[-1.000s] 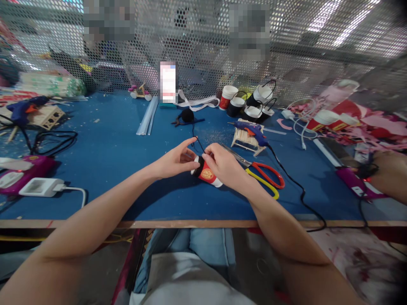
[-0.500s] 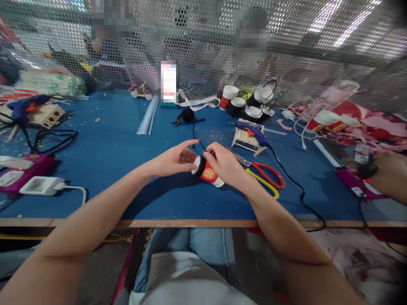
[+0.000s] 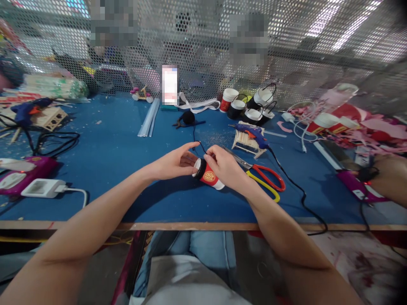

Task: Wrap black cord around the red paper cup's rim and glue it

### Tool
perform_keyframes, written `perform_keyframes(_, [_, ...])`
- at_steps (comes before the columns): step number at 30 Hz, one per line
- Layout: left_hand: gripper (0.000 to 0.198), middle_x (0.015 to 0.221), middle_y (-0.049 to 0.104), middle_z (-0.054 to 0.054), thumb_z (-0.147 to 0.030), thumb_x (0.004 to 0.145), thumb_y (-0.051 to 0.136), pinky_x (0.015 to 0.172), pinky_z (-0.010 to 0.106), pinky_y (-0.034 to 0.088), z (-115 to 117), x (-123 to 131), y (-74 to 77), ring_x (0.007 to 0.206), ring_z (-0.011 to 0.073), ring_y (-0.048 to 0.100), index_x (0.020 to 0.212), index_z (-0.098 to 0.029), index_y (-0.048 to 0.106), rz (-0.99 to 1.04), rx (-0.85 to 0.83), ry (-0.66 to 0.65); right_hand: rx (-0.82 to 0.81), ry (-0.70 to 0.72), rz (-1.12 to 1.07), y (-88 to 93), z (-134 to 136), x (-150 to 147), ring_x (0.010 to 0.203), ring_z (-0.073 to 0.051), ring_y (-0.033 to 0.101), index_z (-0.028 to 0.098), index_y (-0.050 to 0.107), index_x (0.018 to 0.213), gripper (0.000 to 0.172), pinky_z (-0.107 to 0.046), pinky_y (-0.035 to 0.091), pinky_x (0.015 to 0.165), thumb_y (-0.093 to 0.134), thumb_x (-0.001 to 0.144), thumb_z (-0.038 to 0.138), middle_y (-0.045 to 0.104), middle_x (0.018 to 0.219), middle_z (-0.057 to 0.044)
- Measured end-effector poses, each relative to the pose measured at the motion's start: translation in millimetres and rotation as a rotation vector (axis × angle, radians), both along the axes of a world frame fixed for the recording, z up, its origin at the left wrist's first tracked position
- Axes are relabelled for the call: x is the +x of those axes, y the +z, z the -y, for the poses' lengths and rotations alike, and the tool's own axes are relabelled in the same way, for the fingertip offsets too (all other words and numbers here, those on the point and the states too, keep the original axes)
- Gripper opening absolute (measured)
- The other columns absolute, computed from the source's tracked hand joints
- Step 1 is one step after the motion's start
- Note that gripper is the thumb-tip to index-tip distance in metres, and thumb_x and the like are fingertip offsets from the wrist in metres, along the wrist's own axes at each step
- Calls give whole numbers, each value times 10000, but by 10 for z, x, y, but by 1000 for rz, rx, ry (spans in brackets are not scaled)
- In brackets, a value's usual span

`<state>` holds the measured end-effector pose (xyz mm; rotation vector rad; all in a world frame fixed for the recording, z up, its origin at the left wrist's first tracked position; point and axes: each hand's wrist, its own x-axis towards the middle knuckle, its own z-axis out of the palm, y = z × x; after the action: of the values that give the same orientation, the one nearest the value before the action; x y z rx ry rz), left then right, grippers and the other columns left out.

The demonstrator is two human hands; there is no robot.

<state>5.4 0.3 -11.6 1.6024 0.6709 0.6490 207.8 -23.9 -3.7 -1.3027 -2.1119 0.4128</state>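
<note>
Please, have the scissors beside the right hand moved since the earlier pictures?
No: judged against the table's front edge, the scissors lie in the same place, beside the right hand.

Mod. bright; overhead strip lights [image 3: 352,25] glare thru mesh [image 3: 203,46], upper R. Phone screen [image 3: 169,84] blown out, pixelated. Soft shadow on bench [image 3: 111,135] by L forearm [image 3: 117,201]. L hand [image 3: 174,162], R hand [image 3: 225,164] fairly sharp; bkgd soft, edges stretched, R corners dark.

I have passage over the tabletop [image 3: 111,142] beyond the left hand [image 3: 173,163]. Scissors [image 3: 256,168] and a glue gun [image 3: 254,131] obstruct the right.
</note>
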Motion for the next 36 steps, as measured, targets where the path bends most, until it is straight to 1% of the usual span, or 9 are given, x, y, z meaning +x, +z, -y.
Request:
perform_keyframes(13, [762, 994, 571, 46, -183, 700, 729, 847, 376, 507, -2, 24, -27, 864, 150, 611, 1365, -216, 358, 11, -35, 15, -11, -23, 9, -23, 4, -19, 695, -151, 485, 225, 399, 789, 115, -297, 362, 648, 419, 899, 254, 522, 779, -12])
perform_keyframes(19, [780, 1030, 589, 76, -213, 700, 736, 863, 387, 492, 6, 8, 16, 929, 179, 605, 1378, -190, 352, -33, -41, 14, 3, -23, 24, -21, 3, -17, 708, -154, 496, 223, 406, 793, 112, -295, 370, 660, 418, 900, 253, 530, 791, -17])
perform_keyframes(21, [762, 1029, 593, 75, -227, 701, 736, 874, 389, 486, 12, 13, 29, 939, 178, 604, 1366, -185, 366, -53, -58, 32, 14, -28, 34, -20, 13, -20, 709, -156, 496, 224, 406, 798, 106, -295, 374, 659, 415, 900, 251, 530, 795, -21])
perform_keyframes(24, [729, 977, 601, 54, -257, 689, 745, 866, 390, 488, 30, 48, 22, 892, 165, 611, 1327, -168, 403, -85, -68, 93, 35, -38, 53, -22, 37, -36, 706, -159, 496, 223, 407, 807, 96, -297, 377, 652, 411, 900, 248, 527, 803, -27])
perform_keyframes(28, [702, 910, 614, 36, -330, 689, 745, 769, 363, 500, 60, 96, -5, 782, 153, 620, 1292, -169, 422, -127, -66, 124, 75, -40, 89, -33, 66, -66, 714, -164, 506, 226, 405, 797, 107, -295, 373, 631, 402, 902, 241, 528, 822, -39])
perform_keyframes(32, [716, 982, 584, 46, -348, 706, 727, 721, 333, 488, 75, 96, 13, 723, 125, 608, 1315, -180, 390, -166, -48, 118, 99, -40, 93, -25, 72, -67, 702, -160, 509, 226, 420, 786, 111, -289, 374, 615, 419, 897, 234, 535, 813, -39])
perform_keyframes(36, [673, 1066, 558, 67, -315, 708, 719, 772, 344, 496, 72, 82, 40, 775, 121, 595, 1289, -170, 413, -157, 0, 105, 91, -11, -16, 28, 59, -24, 723, -148, 517, 217, 461, 797, 92, -285, 400, 651, 463, 889, 231, 554, 803, -26])
